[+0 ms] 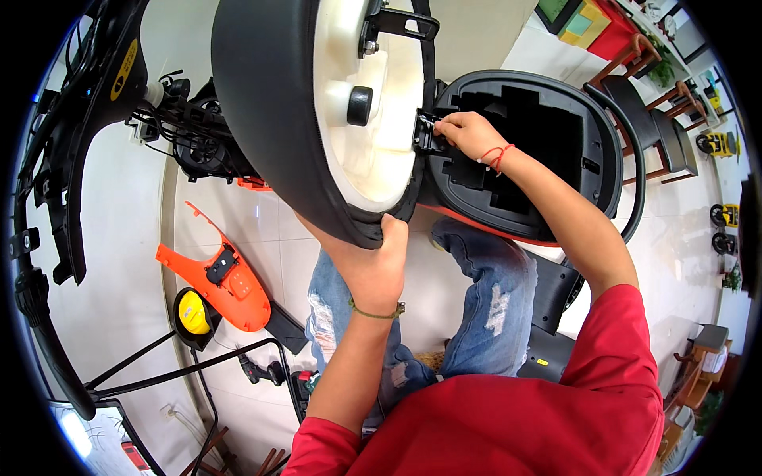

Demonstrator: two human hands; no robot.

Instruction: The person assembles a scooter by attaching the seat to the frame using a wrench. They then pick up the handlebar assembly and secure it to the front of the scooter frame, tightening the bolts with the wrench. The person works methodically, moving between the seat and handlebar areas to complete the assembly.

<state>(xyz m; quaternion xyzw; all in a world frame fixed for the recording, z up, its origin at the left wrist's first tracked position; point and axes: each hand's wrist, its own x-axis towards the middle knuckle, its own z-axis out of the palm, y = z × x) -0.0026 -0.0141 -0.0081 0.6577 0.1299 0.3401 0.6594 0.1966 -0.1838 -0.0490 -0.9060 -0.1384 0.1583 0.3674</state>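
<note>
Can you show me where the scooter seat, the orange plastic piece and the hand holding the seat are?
scooter seat (262, 95), head view, black padded edge.
orange panel (238, 289), head view, middle.
left hand (373, 266), head view, back of hand.

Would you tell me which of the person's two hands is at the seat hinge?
The right hand, with the red string at its wrist; its fingers touch the black hinge bracket. The left hand grips the raised seat's rim.

An orange plastic body panel (226, 278) lies on the pale tiled floor (119, 262) at the left of the frame, with a round yellow-and-black part (193, 315) just below it. A tangle of black wiring (190, 135) shows at the upper left. A power drill (262, 370) rests near the lower middle left. At the upper right stand a wooden chair with a dark seat (659, 127) and coloured boxes (583, 20).
</note>
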